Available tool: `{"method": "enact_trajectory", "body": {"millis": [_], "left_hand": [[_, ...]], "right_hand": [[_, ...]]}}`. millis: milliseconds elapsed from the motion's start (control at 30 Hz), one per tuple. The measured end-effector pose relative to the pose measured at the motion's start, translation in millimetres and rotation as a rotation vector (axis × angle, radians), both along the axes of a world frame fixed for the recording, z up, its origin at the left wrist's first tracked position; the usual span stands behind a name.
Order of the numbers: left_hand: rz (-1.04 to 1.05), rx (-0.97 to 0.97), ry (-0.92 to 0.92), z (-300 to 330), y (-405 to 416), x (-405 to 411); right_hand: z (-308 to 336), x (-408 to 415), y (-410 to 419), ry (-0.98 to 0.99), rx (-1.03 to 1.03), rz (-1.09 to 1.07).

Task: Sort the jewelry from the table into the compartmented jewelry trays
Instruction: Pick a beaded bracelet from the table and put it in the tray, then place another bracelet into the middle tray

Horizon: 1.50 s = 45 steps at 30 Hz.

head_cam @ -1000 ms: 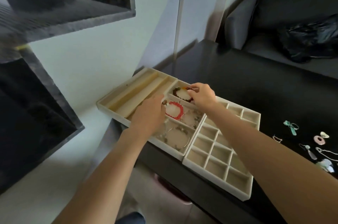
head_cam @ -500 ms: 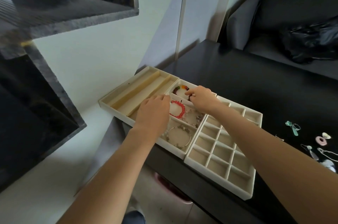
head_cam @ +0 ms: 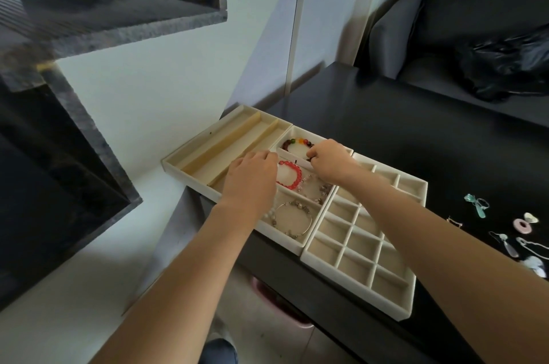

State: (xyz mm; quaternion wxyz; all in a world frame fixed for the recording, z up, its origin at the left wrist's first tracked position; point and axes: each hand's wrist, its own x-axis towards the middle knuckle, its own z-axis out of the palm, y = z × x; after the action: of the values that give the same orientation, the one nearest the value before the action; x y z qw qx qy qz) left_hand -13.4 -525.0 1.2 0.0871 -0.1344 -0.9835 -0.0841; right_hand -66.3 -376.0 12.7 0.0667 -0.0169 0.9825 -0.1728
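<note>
Dark table [head_cam: 401, 132] carries two cream trays; the bracelet tray [head_cam: 208, 153] lies at its left end. Right hand [head_cam: 331, 163] pinches the multicolour bracelet [head_cam: 297, 142] in the far compartment. Left hand [head_cam: 249, 182] hovers relaxed beside the red bracelet [head_cam: 292, 173]. Loose jewelry [head_cam: 505, 230] waits far right, nearer the right hand.

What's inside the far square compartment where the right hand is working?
A multicoloured bead bracelet lies in it. The right hand pinches its near end and covers that part; whether anything else lies beneath the hand cannot be seen.

Black bag [head_cam: 502, 66] (crumpled) on grey sofa [head_cam: 463, 7]
</note>
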Motion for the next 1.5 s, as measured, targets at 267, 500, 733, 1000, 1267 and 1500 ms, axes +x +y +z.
{"method": "enact_trajectory", "body": {"millis": [267, 500, 733, 1000, 1267, 1500], "left_hand": [[0.026, -0.057, 0.000, 0, 2, -4], [0.039, 0.027, 0.043, 19, 16, 8], [-0.084, 0.232, 0.064, 51, 91, 37], [-0.489, 0.033, 0.054, 55, 217, 63], [-0.662, 0.071, -0.183, 13, 333, 85], [-0.612, 0.120, -0.165, -10, 392, 104]], "right_hand": [[-4, 4, -3, 0.007, 0.007, 0.038], [13, 40, 15, 0.117, 0.036, 0.067], [49, 110, 100, 0.227, 0.010, -0.114], [55, 196, 222, 0.188, 0.083, -0.287], [7, 239, 327, -0.004, 0.045, -0.490], [-9, 242, 364, 0.006, 0.142, -0.578]]}}
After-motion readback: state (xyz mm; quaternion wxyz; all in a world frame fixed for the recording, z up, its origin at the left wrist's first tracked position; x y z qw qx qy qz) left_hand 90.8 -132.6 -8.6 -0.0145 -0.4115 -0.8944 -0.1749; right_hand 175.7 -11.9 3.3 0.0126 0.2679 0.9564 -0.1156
